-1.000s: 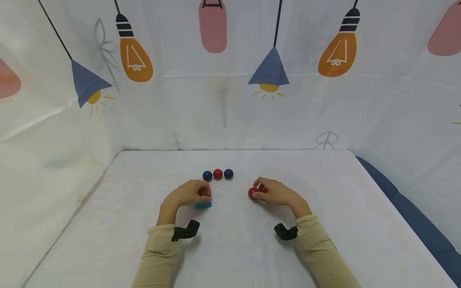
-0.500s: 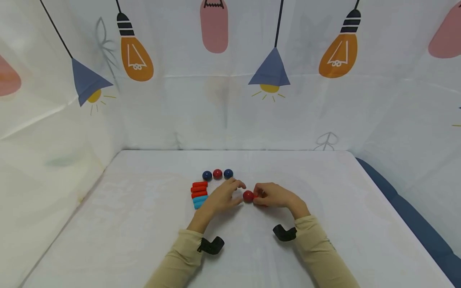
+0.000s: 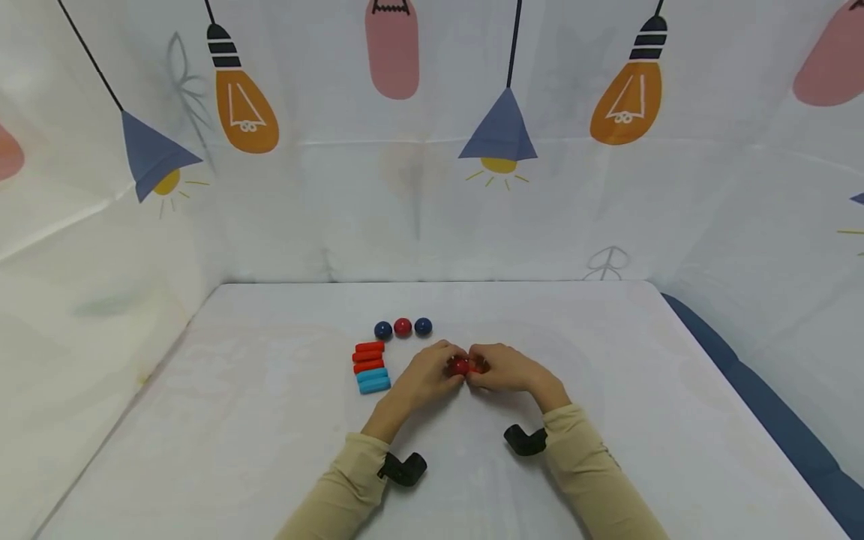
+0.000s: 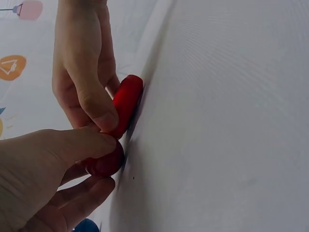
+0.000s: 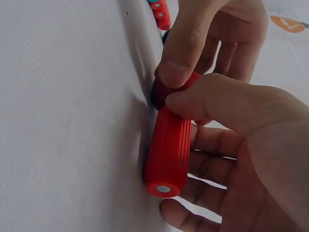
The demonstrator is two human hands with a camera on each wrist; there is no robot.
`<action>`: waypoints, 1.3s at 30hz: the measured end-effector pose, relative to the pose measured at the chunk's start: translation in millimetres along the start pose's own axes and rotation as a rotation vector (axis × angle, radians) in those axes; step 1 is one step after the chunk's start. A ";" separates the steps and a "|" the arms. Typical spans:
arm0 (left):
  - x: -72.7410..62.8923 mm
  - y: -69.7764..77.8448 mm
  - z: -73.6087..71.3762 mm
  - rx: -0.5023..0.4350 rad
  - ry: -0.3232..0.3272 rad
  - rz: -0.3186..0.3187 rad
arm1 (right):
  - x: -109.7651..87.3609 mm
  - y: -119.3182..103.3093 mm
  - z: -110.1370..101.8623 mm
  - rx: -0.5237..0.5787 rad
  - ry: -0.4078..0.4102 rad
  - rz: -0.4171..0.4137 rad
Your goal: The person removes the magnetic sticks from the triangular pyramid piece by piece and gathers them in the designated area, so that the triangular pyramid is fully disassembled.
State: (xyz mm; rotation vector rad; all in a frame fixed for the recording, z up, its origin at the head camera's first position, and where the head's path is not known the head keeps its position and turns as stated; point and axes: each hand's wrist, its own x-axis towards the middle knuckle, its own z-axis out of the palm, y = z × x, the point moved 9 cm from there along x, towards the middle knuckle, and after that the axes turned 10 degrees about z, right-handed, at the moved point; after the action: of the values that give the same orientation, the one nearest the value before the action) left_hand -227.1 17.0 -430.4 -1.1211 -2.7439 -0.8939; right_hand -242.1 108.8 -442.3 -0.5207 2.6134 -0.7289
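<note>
Left hand [image 3: 424, 376] and right hand [image 3: 509, 369] meet near the middle of the table. Between thumb and fingers, the left hand pinches a dark red ball [image 4: 107, 162]. A red ridged rod [image 5: 166, 152] with a round silver metal end is pinched by the right thumb and fingers. The rod's far end meets the ball, partly covered by both thumbs. Both pieces are low over the white tabletop in the wrist views.
Left of the hands lie several red rods [image 3: 368, 357] and two light blue rods [image 3: 374, 380], stacked side by side. Behind them stand a blue ball [image 3: 382, 330], a red ball [image 3: 403, 326] and another blue ball [image 3: 423, 326]. A printed curtain [image 3: 304, 210] hangs behind the table [image 3: 236, 420].
The left hand has left the light blue rods, moved right and taken hold of the red ball. The right hand, earlier at the ball, now holds the red rod against it.
</note>
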 end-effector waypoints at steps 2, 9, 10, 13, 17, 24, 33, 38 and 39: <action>1.3 -0.5 -0.7 -0.004 0.004 -0.014 | 0.5 0.2 -0.2 -0.008 0.005 0.002; 10.6 -1.1 -9.7 0.062 0.018 -0.010 | 1.3 1.2 0.4 -0.013 0.002 0.007; 12.9 -2.5 -14.0 0.073 0.034 -0.017 | 1.3 1.2 1.0 -0.010 -0.005 0.010; 21.7 -7.2 -31.5 0.099 0.102 -0.039 | 1.0 1.7 2.7 -0.003 -0.020 0.021; 36.4 -11.4 -49.9 0.157 0.146 -0.022 | 0.7 2.6 3.6 0.004 -0.023 0.025; 56.9 -24.1 -42.8 0.252 0.056 -0.011 | -1.0 2.5 4.3 0.003 -0.032 0.023; 58.7 -39.9 -26.7 0.315 0.006 -0.029 | -6.2 7.4 0.6 0.024 -0.068 0.019; 55.5 -39.2 -28.7 0.292 0.029 -0.028 | -10.0 13.8 -2.8 0.011 -0.113 0.074; 54.2 -36.5 -29.3 0.275 0.035 -0.024 | -10.2 13.5 -4.0 0.004 -0.115 0.074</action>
State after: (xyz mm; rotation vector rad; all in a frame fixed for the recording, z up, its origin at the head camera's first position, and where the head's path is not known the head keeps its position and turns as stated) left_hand -295.9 14.7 -410.6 -1.0133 -2.7478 -0.5108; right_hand -238.5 125.7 -444.0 -0.4485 2.5104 -0.6604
